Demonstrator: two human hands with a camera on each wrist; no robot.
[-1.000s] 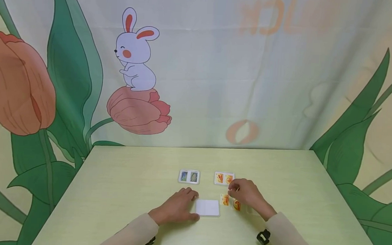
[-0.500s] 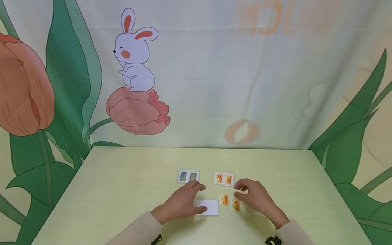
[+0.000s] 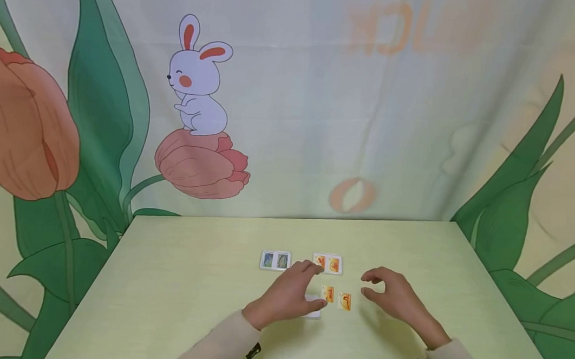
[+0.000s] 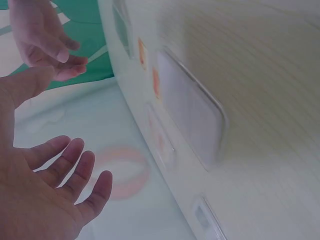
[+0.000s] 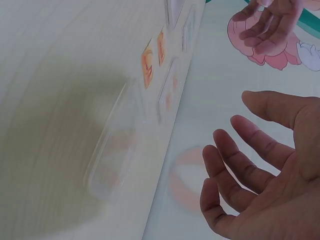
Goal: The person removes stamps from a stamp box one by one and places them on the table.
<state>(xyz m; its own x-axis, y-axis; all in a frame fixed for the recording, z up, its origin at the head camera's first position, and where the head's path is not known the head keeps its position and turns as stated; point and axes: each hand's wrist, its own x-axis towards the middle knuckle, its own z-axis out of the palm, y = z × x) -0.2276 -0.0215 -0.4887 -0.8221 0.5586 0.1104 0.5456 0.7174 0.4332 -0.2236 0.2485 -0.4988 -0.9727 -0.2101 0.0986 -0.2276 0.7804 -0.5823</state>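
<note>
My left hand (image 3: pixel 288 293) hovers above a white rounded rectangular card (image 3: pixel 314 314) and hides much of it. Its fingers are spread and hold nothing, as the left wrist view shows. Two small orange picture cards (image 3: pixel 344 300) lie on the table between my hands. To their right my right hand (image 3: pixel 393 294) is raised, fingers loosely bent around air. Beyond them sits a white-bordered card with two orange pictures (image 3: pixel 334 265), partly covered by my left fingertips in the head view. A similar card with two blue-green pictures (image 3: pixel 275 261) lies farther left.
A clear plastic case (image 5: pixel 112 155), hard to make out in the head view, lies on the table below my right hand. The pale table (image 3: pixel 189 283) ends at a printed curtain (image 3: pixel 290 120) with a rabbit and tulips.
My left hand has lifted from beside the white card and moved right over it. My right hand has drawn away to the right from the small orange cards, its fingers parting.
</note>
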